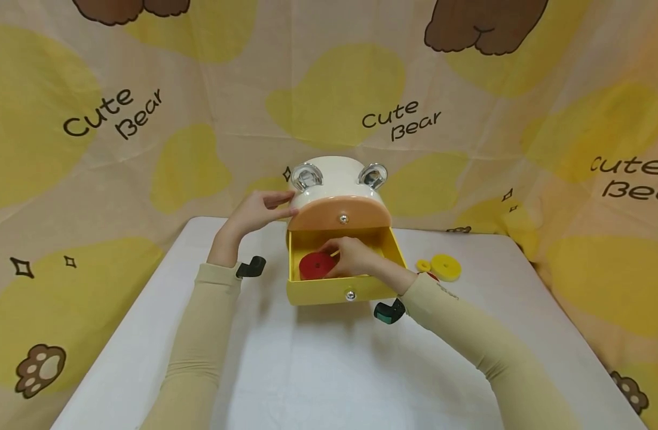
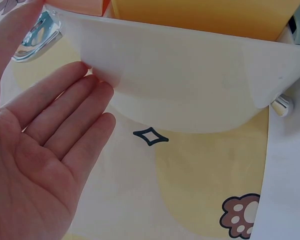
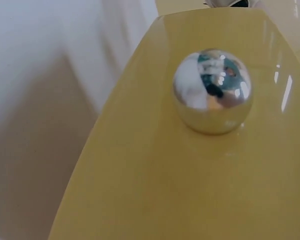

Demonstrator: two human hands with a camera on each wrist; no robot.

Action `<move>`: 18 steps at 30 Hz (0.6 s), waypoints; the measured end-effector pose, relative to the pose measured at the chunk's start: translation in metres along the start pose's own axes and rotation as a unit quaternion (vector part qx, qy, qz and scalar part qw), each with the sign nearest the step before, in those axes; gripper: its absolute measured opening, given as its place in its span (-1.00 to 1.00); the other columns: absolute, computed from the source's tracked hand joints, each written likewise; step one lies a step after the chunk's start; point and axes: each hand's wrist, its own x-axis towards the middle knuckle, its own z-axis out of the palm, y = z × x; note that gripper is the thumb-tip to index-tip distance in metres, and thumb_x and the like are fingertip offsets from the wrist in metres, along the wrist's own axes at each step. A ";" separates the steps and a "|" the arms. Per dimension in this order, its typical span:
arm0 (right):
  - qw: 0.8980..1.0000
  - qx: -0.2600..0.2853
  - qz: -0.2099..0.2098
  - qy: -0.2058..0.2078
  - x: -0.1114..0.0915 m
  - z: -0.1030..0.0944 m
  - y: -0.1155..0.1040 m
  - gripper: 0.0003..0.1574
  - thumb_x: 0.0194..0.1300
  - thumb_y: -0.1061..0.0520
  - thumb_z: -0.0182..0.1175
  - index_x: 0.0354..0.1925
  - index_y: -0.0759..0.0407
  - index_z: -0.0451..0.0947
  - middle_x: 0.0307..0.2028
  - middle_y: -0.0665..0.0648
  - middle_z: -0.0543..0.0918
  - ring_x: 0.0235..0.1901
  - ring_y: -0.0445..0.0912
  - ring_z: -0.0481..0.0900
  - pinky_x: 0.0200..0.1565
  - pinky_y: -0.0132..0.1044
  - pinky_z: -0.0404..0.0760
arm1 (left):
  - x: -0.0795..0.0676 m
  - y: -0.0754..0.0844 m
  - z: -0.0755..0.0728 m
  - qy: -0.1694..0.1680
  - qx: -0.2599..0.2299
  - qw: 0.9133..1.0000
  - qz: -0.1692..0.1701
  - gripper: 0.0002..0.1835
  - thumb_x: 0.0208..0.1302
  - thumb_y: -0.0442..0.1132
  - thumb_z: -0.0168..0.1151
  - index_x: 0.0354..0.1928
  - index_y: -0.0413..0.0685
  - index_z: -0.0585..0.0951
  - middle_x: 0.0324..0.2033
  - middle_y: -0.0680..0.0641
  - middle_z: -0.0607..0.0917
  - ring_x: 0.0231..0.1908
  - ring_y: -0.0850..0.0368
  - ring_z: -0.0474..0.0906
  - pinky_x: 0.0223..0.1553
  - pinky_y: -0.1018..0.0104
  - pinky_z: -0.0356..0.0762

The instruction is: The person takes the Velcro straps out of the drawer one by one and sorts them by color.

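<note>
Beige sleeves foremost; right hand pinches a red disc lying leftward of it; left hand, straight-fingered, touches the cabinet.

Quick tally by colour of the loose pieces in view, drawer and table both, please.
Red: 2 (red disc held by the right hand in the drawer; red piece on the table, mostly hidden by the right sleeve)
Yellow: 2 (large yellow disc and small yellow disc, both on the table)
Total: 4 visible
</note>
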 end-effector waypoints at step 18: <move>0.999 0.028 0.003 0.041 -0.025 -0.019 -0.001 -0.27 -0.12 -0.05 0.53 0.08 0.04 0.57 -0.01 0.01 0.65 -0.06 -0.09 0.57 0.02 -0.26 0.60 | -0.006 0.012 -0.003 -0.009 -0.010 1.000 -0.006 -0.34 0.11 0.02 0.38 0.26 -0.03 0.48 0.23 -0.08 0.50 0.26 0.00 0.42 0.26 0.03 0.37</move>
